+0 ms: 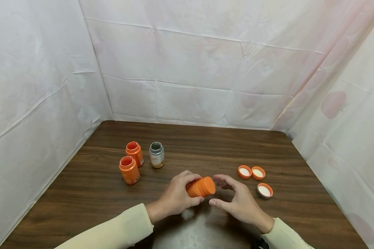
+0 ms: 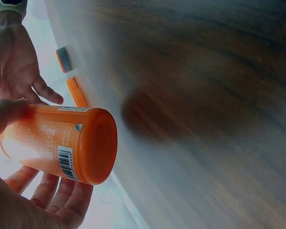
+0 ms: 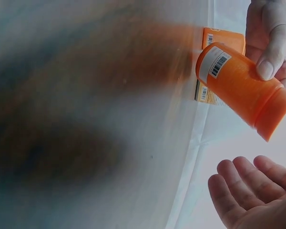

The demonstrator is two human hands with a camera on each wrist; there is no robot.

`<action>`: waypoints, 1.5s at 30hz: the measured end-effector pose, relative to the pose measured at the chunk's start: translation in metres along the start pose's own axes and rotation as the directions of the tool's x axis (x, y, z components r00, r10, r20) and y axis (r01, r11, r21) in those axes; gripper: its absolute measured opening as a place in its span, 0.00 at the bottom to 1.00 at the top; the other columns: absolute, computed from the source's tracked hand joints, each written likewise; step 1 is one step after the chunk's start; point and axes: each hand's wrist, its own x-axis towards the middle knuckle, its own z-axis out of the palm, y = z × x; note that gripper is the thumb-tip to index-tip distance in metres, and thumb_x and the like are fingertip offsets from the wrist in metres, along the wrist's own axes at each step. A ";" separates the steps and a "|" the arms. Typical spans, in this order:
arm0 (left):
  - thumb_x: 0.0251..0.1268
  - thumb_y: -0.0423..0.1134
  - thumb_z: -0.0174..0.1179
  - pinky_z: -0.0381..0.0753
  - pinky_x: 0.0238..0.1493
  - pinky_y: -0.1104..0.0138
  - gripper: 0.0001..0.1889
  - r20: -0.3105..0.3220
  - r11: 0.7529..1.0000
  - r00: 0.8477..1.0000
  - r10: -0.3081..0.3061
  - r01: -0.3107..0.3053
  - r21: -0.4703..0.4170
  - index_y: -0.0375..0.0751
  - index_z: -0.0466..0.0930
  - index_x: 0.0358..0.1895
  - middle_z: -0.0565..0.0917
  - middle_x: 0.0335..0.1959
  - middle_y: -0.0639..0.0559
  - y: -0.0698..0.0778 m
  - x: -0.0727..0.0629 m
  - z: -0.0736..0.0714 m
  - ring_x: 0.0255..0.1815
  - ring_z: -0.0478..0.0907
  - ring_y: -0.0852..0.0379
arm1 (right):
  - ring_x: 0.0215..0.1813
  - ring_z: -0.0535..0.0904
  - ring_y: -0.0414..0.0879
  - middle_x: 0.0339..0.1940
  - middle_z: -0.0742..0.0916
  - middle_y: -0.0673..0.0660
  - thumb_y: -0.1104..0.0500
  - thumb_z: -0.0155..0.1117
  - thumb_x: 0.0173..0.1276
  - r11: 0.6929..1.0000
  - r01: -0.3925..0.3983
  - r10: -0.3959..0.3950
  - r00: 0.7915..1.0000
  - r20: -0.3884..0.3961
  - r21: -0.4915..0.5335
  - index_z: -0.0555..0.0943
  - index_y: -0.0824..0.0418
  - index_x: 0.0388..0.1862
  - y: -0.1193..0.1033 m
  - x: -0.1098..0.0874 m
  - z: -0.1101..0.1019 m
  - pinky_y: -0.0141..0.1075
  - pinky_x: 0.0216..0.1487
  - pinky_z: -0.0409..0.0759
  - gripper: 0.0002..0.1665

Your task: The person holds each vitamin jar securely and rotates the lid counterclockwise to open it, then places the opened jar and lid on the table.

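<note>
My left hand grips an orange pill bottle around its body, tilted so that its orange cap points right. In the left wrist view the bottle's base and a barcode label face the camera. Just right of the cap is my right hand, fingers and thumb spread and slightly bent, with nothing in it. The right wrist view has its fingers apart from the capped bottle.
Two uncapped orange bottles and an uncapped grey bottle stand at the left of the wooden table. Two orange caps and a grey-sided cap with an orange rim lie at the right, white insides up. Pale curtains enclose the table.
</note>
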 end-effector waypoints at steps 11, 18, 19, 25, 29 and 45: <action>0.48 0.40 0.82 0.79 0.48 0.66 0.27 0.004 1.000 1.000 0.028 -0.028 -0.005 0.48 0.84 0.55 0.80 0.46 0.61 0.000 -0.002 0.007 0.43 0.77 0.64 | 0.50 0.83 0.40 0.52 0.86 0.40 0.46 0.81 0.60 1.000 0.016 -0.016 1.000 -0.012 -0.004 0.77 0.47 0.65 -0.001 0.002 0.004 0.48 0.52 0.82 0.36; 0.48 0.41 0.82 0.78 0.47 0.67 0.27 0.000 0.999 0.999 0.035 -0.035 0.026 0.50 0.85 0.54 0.79 0.45 0.62 0.000 -0.002 0.008 0.43 0.76 0.64 | 0.46 0.82 0.39 0.43 0.86 0.40 0.46 0.81 0.59 0.999 0.035 -0.036 0.999 -0.038 -0.028 0.81 0.47 0.60 -0.004 0.003 0.005 0.43 0.48 0.82 0.30; 0.48 0.41 0.82 0.78 0.47 0.67 0.27 -0.001 0.999 0.999 0.036 -0.036 0.029 0.50 0.85 0.54 0.79 0.45 0.62 0.000 -0.002 0.008 0.43 0.76 0.64 | 0.45 0.81 0.39 0.42 0.85 0.40 0.46 0.81 0.59 0.999 0.036 -0.038 0.998 -0.041 -0.030 0.82 0.47 0.58 -0.005 0.003 0.006 0.43 0.47 0.81 0.29; 0.48 0.42 0.82 0.77 0.46 0.68 0.26 -0.009 0.998 0.999 0.042 -0.042 0.036 0.50 0.85 0.54 0.80 0.45 0.62 -0.001 -0.003 0.009 0.43 0.76 0.64 | 0.40 0.80 0.45 0.36 0.84 0.40 0.47 0.81 0.60 0.998 0.046 -0.049 0.997 -0.065 -0.043 0.84 0.43 0.53 -0.007 0.005 0.007 0.41 0.41 0.79 0.23; 0.48 0.42 0.82 0.77 0.46 0.68 0.26 0.000 0.998 0.999 0.038 -0.038 0.043 0.50 0.85 0.54 0.80 0.45 0.62 -0.001 -0.002 0.009 0.43 0.76 0.65 | 0.38 0.79 0.45 0.33 0.82 0.41 0.48 0.81 0.60 0.996 0.067 -0.072 0.994 -0.078 -0.054 0.85 0.44 0.52 -0.006 0.006 0.008 0.40 0.39 0.78 0.21; 0.52 0.47 0.80 0.77 0.48 0.66 0.28 0.093 0.994 0.996 0.015 -0.025 0.110 0.45 0.86 0.57 0.83 0.49 0.59 0.000 0.002 0.002 0.48 0.76 0.62 | 0.40 0.80 0.45 0.36 0.82 0.40 0.50 0.79 0.62 0.987 0.136 -0.142 0.988 -0.063 -0.088 0.84 0.45 0.55 -0.008 0.008 0.007 0.40 0.41 0.78 0.22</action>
